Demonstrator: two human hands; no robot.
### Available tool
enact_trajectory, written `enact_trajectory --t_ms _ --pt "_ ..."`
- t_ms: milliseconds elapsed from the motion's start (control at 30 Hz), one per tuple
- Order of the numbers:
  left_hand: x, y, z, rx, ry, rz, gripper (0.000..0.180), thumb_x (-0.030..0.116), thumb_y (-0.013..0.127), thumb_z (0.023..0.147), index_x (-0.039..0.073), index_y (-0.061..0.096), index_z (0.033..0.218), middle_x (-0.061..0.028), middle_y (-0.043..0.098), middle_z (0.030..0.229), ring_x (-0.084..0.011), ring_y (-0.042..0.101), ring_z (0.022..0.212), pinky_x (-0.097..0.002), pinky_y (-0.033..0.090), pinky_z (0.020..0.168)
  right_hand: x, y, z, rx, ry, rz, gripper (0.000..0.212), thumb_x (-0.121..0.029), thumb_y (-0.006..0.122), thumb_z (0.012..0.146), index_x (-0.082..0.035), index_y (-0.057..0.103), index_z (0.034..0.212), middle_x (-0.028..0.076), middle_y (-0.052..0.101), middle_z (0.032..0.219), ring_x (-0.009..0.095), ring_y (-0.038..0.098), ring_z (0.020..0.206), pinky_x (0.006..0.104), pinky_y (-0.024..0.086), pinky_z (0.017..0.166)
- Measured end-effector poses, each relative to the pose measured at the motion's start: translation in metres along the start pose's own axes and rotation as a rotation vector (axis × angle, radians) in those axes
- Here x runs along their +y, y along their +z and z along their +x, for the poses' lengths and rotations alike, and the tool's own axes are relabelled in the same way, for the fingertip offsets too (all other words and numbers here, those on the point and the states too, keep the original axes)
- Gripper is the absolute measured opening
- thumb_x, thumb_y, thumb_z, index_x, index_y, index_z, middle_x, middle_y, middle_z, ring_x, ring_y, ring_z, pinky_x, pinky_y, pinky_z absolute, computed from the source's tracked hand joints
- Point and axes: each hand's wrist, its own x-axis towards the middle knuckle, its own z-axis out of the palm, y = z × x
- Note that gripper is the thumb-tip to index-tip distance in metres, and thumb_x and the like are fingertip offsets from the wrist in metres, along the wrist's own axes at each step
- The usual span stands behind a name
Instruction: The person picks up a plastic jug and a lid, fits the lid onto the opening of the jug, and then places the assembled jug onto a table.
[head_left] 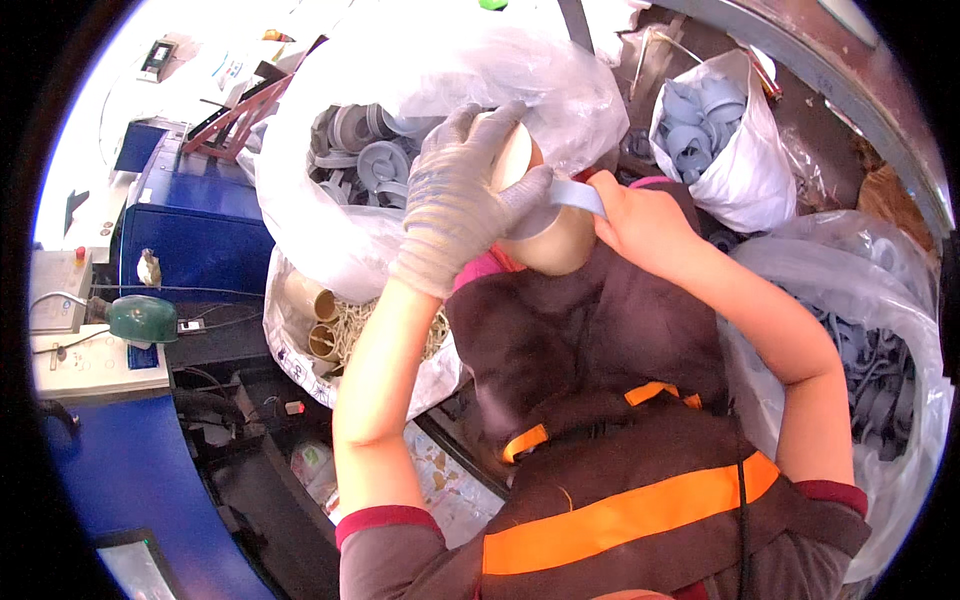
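My left hand [465, 195], in a grey knitted glove, is closed around a beige plastic cup [556, 246] held tilted in front of my chest. The glove's fingers reach over the cup's pale upper part and hide some of it. My bare right hand [640, 225] grips the end of a flat light blue-grey plastic band [579, 196]. The band lies against the cup beside my left thumb; whether it is joined to the cup, I cannot tell.
A big clear bag [330, 235] holds grey round lids. Below it, a white sack [290, 350] contains beige cups and thin strips. At right stand a white bag [745, 190] and a clear bag [800, 260] of blue-grey parts. Blue machinery [195, 220] stands at left.
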Motion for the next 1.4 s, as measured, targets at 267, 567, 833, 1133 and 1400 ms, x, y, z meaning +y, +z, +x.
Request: enact_trajectory --t_ms 267,567,833,1133,1400 --pt "0.071 -0.076 0.030 0.329 -0.084 -0.362 0.070 0.034 0.073 0.076 -0.002 0.047 0.130 -0.0249 0.060 0.102 -0.0275 0.065 0.081 -0.0346 0.057 0.066 0.007 -0.003 -0.005 -0.016 0.052 -0.090 0.034 -0.017 0.057 0.082 -0.004 0.038 0.107 0.017 0.063 0.078 0.037 0.063 0.067 0.0469 0.049 0.054" --pt "-0.002 0.013 -0.015 -0.044 -0.022 -0.066 0.062 0.033 0.073 0.072 0.013 0.053 0.127 -0.0225 0.053 0.124 -0.0396 0.050 0.115 -0.0447 0.041 0.097 0.006 0.002 0.001 0.035 -0.039 0.075 0.029 -0.014 0.057 0.086 -0.009 0.043 0.110 0.019 0.061 0.075 0.038 0.062 0.070 0.0463 0.047 0.058" --pt "-0.002 -0.038 -0.102 -0.117 -0.374 -0.648 0.078 0.027 0.080 0.068 -0.001 0.041 0.130 -0.0184 0.055 0.114 -0.0255 0.055 0.108 -0.0380 0.043 0.094 -0.021 -0.063 0.028 -0.015 0.356 0.477 0.035 -0.025 0.056 0.088 -0.004 0.052 0.117 0.016 0.064 0.076 0.024 0.063 0.058 0.0355 0.049 0.059" --pt "-0.055 -0.010 -0.152 -0.208 -0.542 -0.908 0.045 0.035 0.070 0.079 0.000 0.066 0.106 -0.0282 0.049 0.127 -0.0363 0.044 0.125 -0.0382 0.034 0.104 -0.092 -0.025 0.073 -0.439 -0.071 0.629 0.027 -0.022 0.060 0.088 -0.001 0.060 0.105 0.007 0.064 0.087 0.020 0.062 0.074 0.0304 0.048 0.068" --pt "-0.097 -0.019 -0.247 0.437 -1.401 -1.408 0.051 0.038 0.058 0.089 -0.004 0.058 0.117 -0.0136 0.060 0.115 -0.0195 0.056 0.107 -0.0317 0.041 0.096 -0.076 0.158 0.228 -0.498 0.092 0.553 0.036 -0.030 0.062 0.084 -0.001 0.062 0.105 0.014 0.067 0.094 0.023 0.065 0.078 0.0356 0.050 0.072"
